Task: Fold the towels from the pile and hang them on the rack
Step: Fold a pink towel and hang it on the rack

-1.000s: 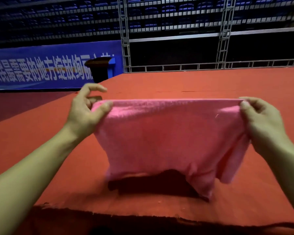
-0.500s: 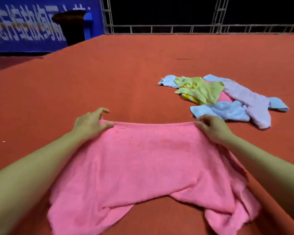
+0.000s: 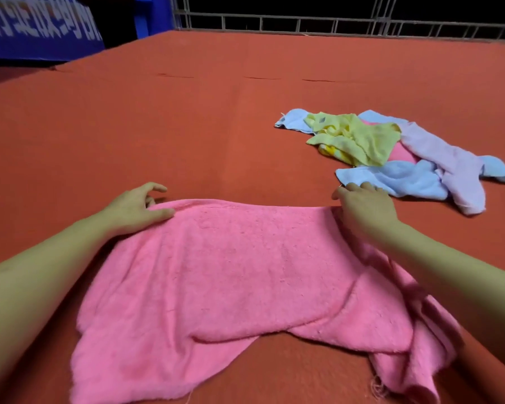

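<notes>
Lying spread across the near part of the red surface [image 3: 187, 118], the pink towel [image 3: 231, 275] is a fuzzy terry cloth, mostly flat but uneven: its far edge runs straight from side to side, while its near edge is ragged, with a notch of bare red showing at the middle and a bunched, folded flap at the near right corner. The left hand [image 3: 134, 211] sits at the far left corner, thumb lying on top of the cloth and fingers bent over the edge, so its grip pinches that corner. The right hand [image 3: 365, 211] is at the far right corner with its fingers bent down onto the edge; whether its grip pinches the cloth or only presses it cannot be told.

A second ago the towel hung in the air, stretched between both hands; half a second ago it was already down, and since then it lies slightly flatter, with the hands at the same corners.

Its long axis runs left to right, the straight edge pointing away from the person.

Beyond the right hand, just beside it, lies the pile of towels [image 3: 391, 158]: blue, yellow, lilac and a bit of pink, crumpled together. A blue banner [image 3: 35, 27] and a metal railing [image 3: 333, 24] stand behind the surface.
</notes>
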The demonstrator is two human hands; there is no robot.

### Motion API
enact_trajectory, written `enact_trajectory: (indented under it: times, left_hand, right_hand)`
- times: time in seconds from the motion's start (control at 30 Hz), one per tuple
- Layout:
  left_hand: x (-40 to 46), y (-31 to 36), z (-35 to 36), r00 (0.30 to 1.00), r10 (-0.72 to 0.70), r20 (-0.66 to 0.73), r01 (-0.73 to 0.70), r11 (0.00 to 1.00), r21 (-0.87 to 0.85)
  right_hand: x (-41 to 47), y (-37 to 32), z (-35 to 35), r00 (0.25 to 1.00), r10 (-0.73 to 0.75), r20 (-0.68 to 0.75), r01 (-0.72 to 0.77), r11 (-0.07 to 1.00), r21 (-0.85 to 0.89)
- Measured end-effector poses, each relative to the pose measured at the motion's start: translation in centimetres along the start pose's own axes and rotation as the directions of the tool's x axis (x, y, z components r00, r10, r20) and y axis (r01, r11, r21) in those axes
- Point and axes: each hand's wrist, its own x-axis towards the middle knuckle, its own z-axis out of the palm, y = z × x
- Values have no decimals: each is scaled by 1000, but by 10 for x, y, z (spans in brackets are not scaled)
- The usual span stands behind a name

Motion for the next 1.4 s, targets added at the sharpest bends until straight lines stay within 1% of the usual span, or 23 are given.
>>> enact_trajectory:
  times: [0.03,0.1,0.2,0.27,0.33,0.43,0.5,0.57,0.63,0.67,0.73,0.83,0.9,0.93,1.0,1.07,1.1,1.17,1.2,1.27,1.3,1.33,1.4]
  left_hand:
    - [-5,-6,-4,1000,1,2,-1,1000,-23]
    - [-15,-16,-10,998,4,-55,-9,996,-93]
    - [-27,-22,-17,980,-50,-194,-25,930,-367]
    - [-35,-16,-20,973,-61,-223,-56,872,-487]
    - [-40,-6,-20,970,-21,-242,-117,833,-540]
    - [-47,7,-19,950,50,-308,-215,821,-529]
    - [-52,6,-16,913,146,-381,-313,849,-425]
    - [-56,-2,-13,867,210,-453,-378,869,-320]
    - [-62,-11,-8,839,214,-500,-385,883,-269]
    - [-64,-16,-6,832,210,-513,-380,891,-250]
    - [-68,-22,-5,855,191,-483,-341,907,-245]
    - [-70,-35,-20,958,78,-276,-156,949,-273]
    - [-67,-46,-36,987,31,-160,-73,962,-263]
    - [-66,-51,-45,990,24,-142,-62,961,-269]
    - [-62,-58,-62,988,9,-152,-65,927,-369]
    - [-56,-62,-75,989,-28,-147,-52,859,-509]
    - [-51,-62,-78,989,-44,-141,-40,840,-542]
    - [-35,-65,-77,982,-84,-169,-16,855,-518]
    - [-26,-67,-74,976,-110,-190,3,871,-492]
    - [-14,-68,-64,956,-170,-239,81,937,-339]
    - [-14,-67,-57,937,-206,-280,138,959,-246]
    - [-19,-64,-51,914,-239,-327,177,962,-208]
    - [-39,-57,-39,883,-249,-397,171,960,-221]
  right_hand:
    - [-1,-18,-7,1000,-17,0,17,1000,-10]
    - [-6,-62,-20,997,-83,6,82,995,55]
    - [-13,-131,-34,981,-189,38,177,963,205]
    - [-15,-171,-36,966,-258,34,233,916,325]
    - [-11,-205,-34,948,-318,-7,285,840,462]
    - [4,-243,-37,943,-306,-135,314,672,671]
    - [20,-260,-43,944,-284,-165,304,562,769]
    - [32,-273,-47,946,-302,-121,259,477,840]
    - [39,-284,-49,936,-349,-49,203,419,885]
    - [41,-289,-49,929,-367,-45,204,407,890]
    - [42,-298,-47,922,-377,-87,257,428,867]
    - [45,-300,-47,917,-370,-149,321,465,825]
    - [48,-298,-47,915,-355,-192,363,516,776]
    - [50,-296,-47,917,-337,-213,375,549,747]
    - [54,-292,-47,931,-281,-234,359,577,734]
    - [61,-288,-47,940,-234,-248,339,561,755]
    - [64,-287,-45,942,-217,-255,335,561,757]
    - [71,-289,-43,949,-204,-241,316,614,723]
    - [74,-292,-42,955,-211,-207,296,680,670]
    - [72,-295,-40,967,-222,-126,255,829,498]
    - [67,-296,-40,970,-215,-112,243,862,444]
    - [57,-295,-41,971,-210,-116,240,865,440]
    - [28,-291,-48,961,-237,-140,275,807,522]
